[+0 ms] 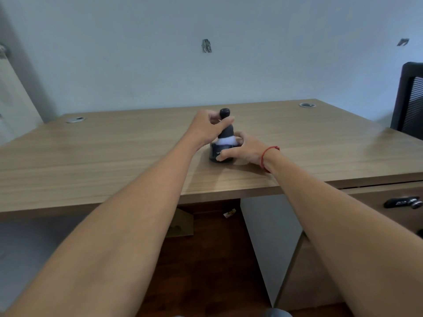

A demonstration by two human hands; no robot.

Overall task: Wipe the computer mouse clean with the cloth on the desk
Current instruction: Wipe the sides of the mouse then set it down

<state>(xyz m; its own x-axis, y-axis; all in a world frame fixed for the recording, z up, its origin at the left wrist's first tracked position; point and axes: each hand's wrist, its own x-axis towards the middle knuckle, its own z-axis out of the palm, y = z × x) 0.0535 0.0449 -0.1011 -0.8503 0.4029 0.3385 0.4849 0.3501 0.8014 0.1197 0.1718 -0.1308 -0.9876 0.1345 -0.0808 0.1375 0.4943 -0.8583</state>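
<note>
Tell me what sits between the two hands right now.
In the head view, a dark object with a white band stands upright on the desk between the left hand and right hand; both grip it.

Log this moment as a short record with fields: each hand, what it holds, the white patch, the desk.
left hand: raised, fingers closed in a grip on the upper part of a dark object
right hand: grips the dark base, which rests on the desk
white patch: between upper part and base; whether it is cloth cannot be told
mouse: blurred, not identifiable for certain
wrist: red string on the right
desk: wooden, two round cable ports at the back
</note>
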